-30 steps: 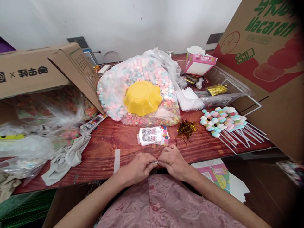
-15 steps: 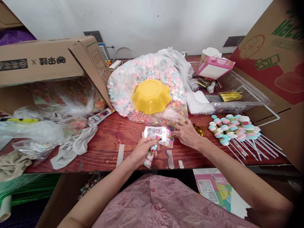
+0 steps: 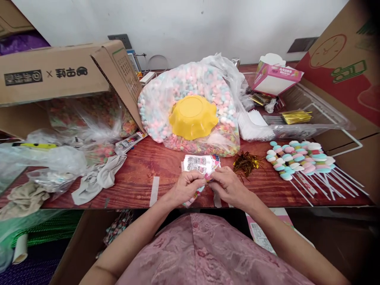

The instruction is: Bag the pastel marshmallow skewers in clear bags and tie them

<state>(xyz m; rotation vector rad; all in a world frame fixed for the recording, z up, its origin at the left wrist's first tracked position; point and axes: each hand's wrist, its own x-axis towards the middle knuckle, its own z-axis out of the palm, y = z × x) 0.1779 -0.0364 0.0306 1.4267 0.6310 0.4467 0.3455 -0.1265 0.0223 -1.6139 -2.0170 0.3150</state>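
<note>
My left hand (image 3: 187,187) is closed around the neck of a small printed candy bag (image 3: 190,202) filled with pastel candy, most of it hidden under the fingers. My right hand (image 3: 230,186) meets it, its fingertips pinched at the gathered top of the same bag; whether a tie is between them cannot be made out. Just behind the hands lies a stack of flat printed bags (image 3: 197,162). A pile of gold twist ties (image 3: 246,163) lies right of my right hand.
A yellow scalloped bowl (image 3: 192,116) sits upside down on a large clear bag of marshmallows (image 3: 154,103). Marshmallow skewers (image 3: 299,158) lie at right, before a clear plastic tray (image 3: 320,126). An open cardboard box (image 3: 71,75) and grey cloth (image 3: 99,180) are at left.
My right hand has moved from the edge of the bag stack towards me and left, joining my left hand at the candy bag's top. The view has shifted slightly.
</note>
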